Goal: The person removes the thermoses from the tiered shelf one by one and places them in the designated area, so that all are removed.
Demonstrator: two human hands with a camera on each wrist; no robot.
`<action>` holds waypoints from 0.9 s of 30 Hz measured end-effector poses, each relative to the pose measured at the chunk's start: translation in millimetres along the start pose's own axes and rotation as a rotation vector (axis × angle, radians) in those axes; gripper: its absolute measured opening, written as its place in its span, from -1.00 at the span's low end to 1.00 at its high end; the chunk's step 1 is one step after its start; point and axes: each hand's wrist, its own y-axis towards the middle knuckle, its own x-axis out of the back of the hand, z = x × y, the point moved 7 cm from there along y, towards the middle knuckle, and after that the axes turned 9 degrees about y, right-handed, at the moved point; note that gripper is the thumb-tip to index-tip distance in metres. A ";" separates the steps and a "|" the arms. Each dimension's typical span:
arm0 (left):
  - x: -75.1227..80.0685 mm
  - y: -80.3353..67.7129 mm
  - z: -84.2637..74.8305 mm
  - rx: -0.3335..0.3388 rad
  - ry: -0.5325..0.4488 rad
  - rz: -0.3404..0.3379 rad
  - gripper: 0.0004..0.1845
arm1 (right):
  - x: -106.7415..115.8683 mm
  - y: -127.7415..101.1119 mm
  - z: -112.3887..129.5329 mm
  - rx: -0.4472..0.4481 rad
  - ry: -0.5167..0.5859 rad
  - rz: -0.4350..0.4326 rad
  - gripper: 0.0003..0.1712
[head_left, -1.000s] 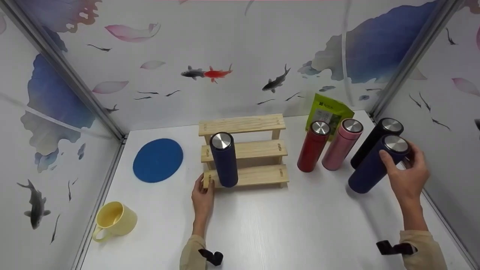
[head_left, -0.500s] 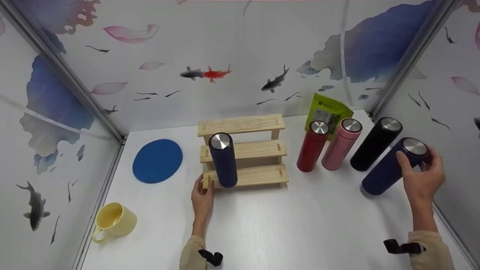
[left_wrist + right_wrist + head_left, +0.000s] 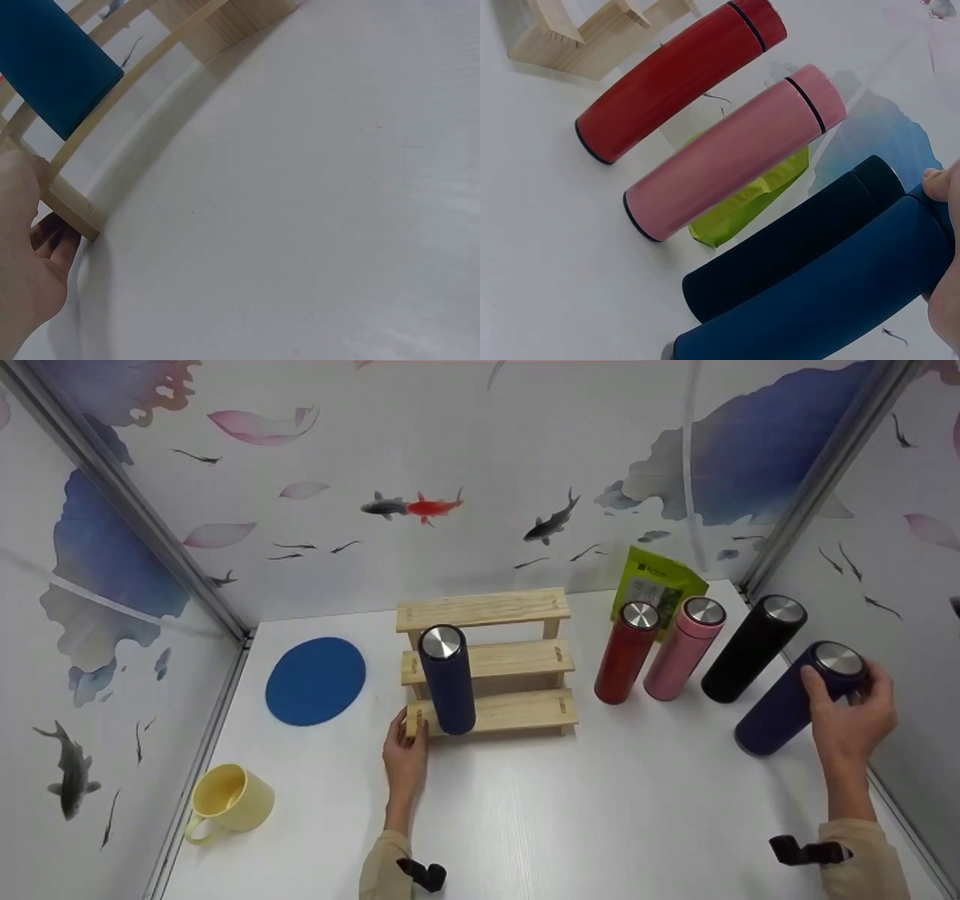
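At the far left we see a yellow mug [image 3: 229, 801] on the white surface [image 3: 570, 825], then a blue mat [image 3: 316, 680]. Our left hand [image 3: 406, 755] pinches the front left corner of the wooden rack [image 3: 487, 660], fingers curled around the post; 1 dark blue flask [image 3: 447, 680] stands on its lowest step. Right of the rack stand a red flask [image 3: 625, 653], a pink flask [image 3: 683, 649] and a black flask [image 3: 753, 649], with a green pouch [image 3: 657, 583] behind. Our right hand [image 3: 851, 724] grips the navy flask [image 3: 795, 701] near its steel lid, tilted, near the right wall.
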 end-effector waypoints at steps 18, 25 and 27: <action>-5.6 13.4 29.3 0.012 0.010 -0.032 -0.48 | -3.7 1.7 -10.8 -0.032 0.012 -0.027 -0.30; -5.5 13.1 29.5 0.014 0.013 -0.035 -0.48 | -2.8 -2.9 -10.5 -0.056 0.020 0.006 -0.26; -5.2 12.3 29.2 0.004 0.014 -0.036 -0.48 | -3.7 -3.8 -8.2 -0.059 0.010 0.011 -0.24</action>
